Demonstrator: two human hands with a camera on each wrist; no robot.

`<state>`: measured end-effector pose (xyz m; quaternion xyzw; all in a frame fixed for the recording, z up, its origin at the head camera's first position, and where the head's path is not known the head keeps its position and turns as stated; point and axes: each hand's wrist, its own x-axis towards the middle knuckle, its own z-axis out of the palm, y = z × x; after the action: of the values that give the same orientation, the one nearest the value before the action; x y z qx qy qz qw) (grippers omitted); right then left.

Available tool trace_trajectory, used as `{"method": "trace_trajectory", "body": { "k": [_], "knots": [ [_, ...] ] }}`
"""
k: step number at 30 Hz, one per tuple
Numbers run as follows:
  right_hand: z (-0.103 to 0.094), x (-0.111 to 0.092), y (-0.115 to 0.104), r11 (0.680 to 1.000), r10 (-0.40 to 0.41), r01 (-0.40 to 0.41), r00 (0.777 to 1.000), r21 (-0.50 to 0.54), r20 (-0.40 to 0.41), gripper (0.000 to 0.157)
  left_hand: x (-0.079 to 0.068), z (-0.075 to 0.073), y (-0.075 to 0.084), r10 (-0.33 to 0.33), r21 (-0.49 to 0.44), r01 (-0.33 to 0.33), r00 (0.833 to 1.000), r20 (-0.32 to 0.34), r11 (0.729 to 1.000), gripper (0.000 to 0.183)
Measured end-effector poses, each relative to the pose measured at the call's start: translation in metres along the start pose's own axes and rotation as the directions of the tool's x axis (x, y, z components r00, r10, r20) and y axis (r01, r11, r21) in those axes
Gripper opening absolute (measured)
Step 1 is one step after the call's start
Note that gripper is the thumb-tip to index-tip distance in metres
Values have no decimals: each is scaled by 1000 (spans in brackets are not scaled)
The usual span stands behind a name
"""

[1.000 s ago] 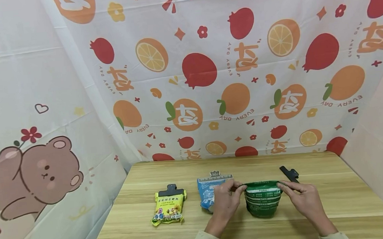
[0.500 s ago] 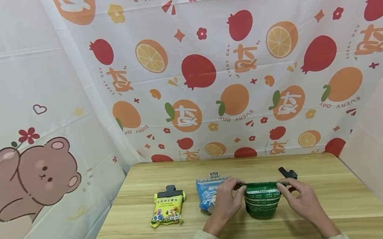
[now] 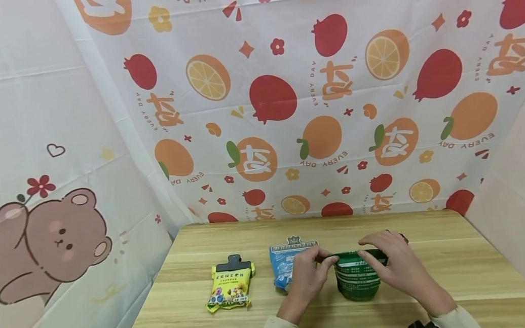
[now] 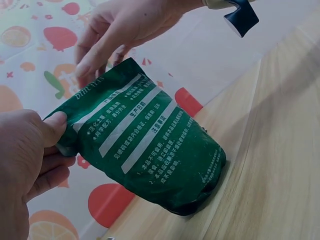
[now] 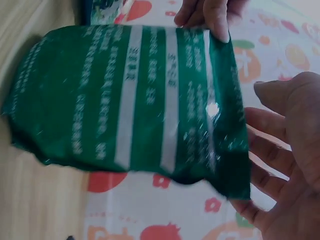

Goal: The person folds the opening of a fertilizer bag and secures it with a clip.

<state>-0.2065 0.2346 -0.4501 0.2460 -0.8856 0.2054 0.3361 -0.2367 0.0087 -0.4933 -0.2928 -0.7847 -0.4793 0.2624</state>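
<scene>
A green plastic bag (image 3: 358, 282) with white printed bands stands upright on the wooden table. My left hand (image 3: 306, 279) pinches its top left corner between thumb and fingers; in the left wrist view the thumb (image 4: 57, 125) lies over the bag's front edge. Spread around the top right of the bag is my right hand (image 3: 402, 263), thumb in front and fingers beyond the edge. In the right wrist view a gap shows between the right thumb (image 5: 270, 95) and the bag's top edge, and that hand grips nothing.
A blue bag (image 3: 282, 264) with a wide decorated clip (image 3: 294, 243) lies just beyond my left hand. Further left is a yellow packet (image 3: 229, 289) topped by a black clip (image 3: 234, 262). Another black clip (image 3: 404, 237) is mostly hidden behind my right hand.
My right hand has let go of the bag's top right corner and moved left and slightly up along the top edge. The left hand keeps its pinch on the other corner.
</scene>
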Motion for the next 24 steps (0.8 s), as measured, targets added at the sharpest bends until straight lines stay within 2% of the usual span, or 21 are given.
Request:
{"method": "trace_trajectory", "body": {
  "k": [5,17,24],
  "knots": [
    [5,10,-10,996,-84,85,996,-14,22,29,0,-3,-2,-17,-48,18,999,40,999,14],
    [20,22,-20,978,-201,206,975,-45,97,25,-1,-7,-6,78,-29,-77,995,62,997,13],
    [26,26,-23,971,-231,237,966,-42,118,19,-1,-9,-6,122,-4,-122,990,63,992,9]
  ]
}}
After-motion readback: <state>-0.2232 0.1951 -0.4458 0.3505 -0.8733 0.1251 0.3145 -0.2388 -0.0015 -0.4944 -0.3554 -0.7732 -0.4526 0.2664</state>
